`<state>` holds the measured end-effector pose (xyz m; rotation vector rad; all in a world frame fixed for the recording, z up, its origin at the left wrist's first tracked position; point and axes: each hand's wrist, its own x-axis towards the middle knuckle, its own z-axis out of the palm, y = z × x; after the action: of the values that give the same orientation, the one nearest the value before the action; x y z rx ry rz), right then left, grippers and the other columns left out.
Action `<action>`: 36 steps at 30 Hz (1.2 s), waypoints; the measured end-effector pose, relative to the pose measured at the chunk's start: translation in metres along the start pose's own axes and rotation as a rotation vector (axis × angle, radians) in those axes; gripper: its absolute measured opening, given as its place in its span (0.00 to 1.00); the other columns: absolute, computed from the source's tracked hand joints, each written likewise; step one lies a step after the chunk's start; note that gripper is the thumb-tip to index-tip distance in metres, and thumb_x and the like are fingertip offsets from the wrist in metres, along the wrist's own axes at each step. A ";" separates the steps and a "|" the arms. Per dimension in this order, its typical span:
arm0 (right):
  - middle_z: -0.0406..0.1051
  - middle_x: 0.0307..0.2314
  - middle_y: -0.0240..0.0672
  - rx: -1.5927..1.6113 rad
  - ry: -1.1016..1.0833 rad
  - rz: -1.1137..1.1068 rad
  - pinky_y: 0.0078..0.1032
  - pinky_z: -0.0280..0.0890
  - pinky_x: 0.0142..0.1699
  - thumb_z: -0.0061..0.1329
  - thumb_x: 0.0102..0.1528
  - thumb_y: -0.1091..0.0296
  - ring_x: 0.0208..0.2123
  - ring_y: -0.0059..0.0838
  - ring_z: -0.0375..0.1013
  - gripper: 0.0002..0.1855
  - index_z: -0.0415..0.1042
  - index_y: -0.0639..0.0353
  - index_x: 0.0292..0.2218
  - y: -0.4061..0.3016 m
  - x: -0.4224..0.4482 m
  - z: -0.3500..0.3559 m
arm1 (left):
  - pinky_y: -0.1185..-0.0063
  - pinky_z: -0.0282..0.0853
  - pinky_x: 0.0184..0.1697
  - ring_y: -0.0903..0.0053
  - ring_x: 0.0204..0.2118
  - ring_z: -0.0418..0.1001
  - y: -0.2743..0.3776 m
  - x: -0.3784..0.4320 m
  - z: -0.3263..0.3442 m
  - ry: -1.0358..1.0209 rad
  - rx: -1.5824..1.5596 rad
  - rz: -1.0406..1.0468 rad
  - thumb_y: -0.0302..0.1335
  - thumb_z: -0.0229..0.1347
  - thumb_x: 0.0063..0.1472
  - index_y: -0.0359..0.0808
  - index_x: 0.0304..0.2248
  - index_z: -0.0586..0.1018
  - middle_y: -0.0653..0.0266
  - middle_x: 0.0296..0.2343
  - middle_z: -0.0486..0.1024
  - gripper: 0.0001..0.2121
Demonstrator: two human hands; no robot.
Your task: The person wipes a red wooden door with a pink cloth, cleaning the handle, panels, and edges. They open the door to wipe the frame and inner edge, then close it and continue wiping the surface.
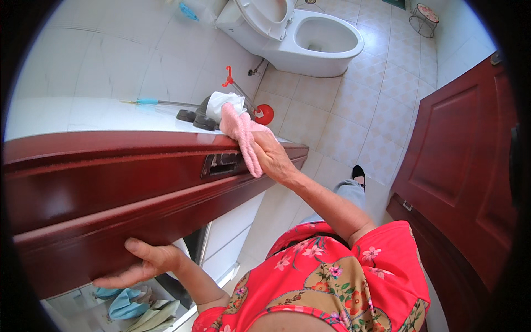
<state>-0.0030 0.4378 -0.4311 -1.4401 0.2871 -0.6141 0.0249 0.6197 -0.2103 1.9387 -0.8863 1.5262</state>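
Observation:
My right hand [269,155] holds a pink cloth [242,128] against the edge of a dark red wooden door frame [124,178]. The cloth drapes over the edge just past a metal strike plate [224,164] with a dark slot. Some fingers are hidden beneath the folds. My left hand [145,263] rests on the frame's lower edge, its thumb on the wood and its fingers spread. It holds nothing that I can see.
Beyond the frame stands a white toilet [315,45] with its lid raised. Beside the wall are a toilet paper roll [224,106] and a red plunger [264,114]. A dark red panelled door [452,157] stands at right. Blue and beige cloths [132,305] lie at lower left.

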 end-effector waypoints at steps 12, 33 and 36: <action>0.56 0.55 0.37 -0.246 -0.308 0.744 0.44 0.52 0.57 0.37 0.55 0.48 0.59 0.37 0.50 0.33 0.56 0.51 0.58 0.266 0.013 -0.018 | 0.65 0.71 0.52 0.59 0.57 0.60 0.009 0.001 0.005 0.008 0.196 0.002 0.38 0.49 0.61 0.52 0.62 0.49 0.59 0.60 0.51 0.32; 0.68 0.39 0.46 0.572 -0.148 1.131 0.35 0.66 0.45 0.29 0.60 0.42 0.41 0.37 0.71 0.34 0.51 0.64 0.55 0.134 -0.075 0.028 | 0.64 0.72 0.50 0.58 0.56 0.61 0.011 0.001 -0.002 0.017 0.143 -0.040 0.36 0.52 0.61 0.49 0.62 0.49 0.58 0.58 0.55 0.34; 0.67 0.41 0.39 0.705 -0.098 1.022 0.33 0.61 0.50 0.33 0.60 0.45 0.44 0.32 0.67 0.30 0.58 0.61 0.52 0.095 -0.091 0.043 | 0.63 0.71 0.50 0.58 0.54 0.64 0.008 -0.001 0.001 0.025 0.139 -0.020 0.36 0.53 0.60 0.47 0.62 0.50 0.56 0.57 0.56 0.34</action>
<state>-0.0331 0.5254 -0.5339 -0.5032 0.5981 0.2016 0.0195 0.6138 -0.2121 2.0142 -0.7665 1.6348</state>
